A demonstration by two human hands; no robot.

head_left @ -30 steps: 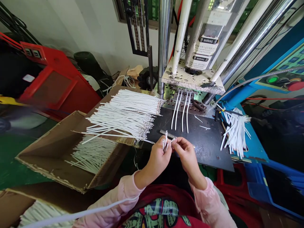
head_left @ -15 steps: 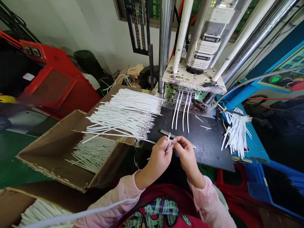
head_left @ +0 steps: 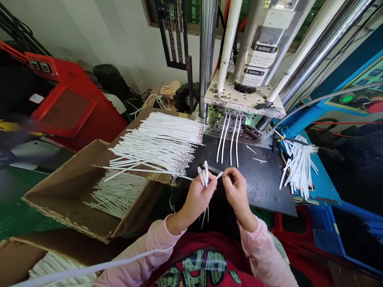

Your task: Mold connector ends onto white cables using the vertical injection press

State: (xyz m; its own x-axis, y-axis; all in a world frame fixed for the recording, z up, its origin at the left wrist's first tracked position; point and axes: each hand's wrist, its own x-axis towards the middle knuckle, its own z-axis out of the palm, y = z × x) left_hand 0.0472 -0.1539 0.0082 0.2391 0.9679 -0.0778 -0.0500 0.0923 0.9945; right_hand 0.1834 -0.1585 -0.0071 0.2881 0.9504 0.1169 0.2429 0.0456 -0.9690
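My left hand is closed around several short white cables. Their ends stick up above the fingers, one leans right from the thumb, and thin tails hang below the fist. My right hand has thumb and forefinger pinched beside the tip of that leaning cable; what is between the fingertips is too small to make out. Ahead, several white cables lie side by side on the black plate, their far ends in the mould under the press. Left of them a large heap of white cables covers a board.
The press's upper plate hangs over the mould between steel columns. A bundle of white cables lies on the blue ledge at right. Cardboard boxes with cables stand at lower left. White scraps lie on the black plate.
My hands have drawn slightly apart, the right one shifting right. The cables in my left hand now stand more upright and fanned, with tails showing below. The cables at the press have not moved.
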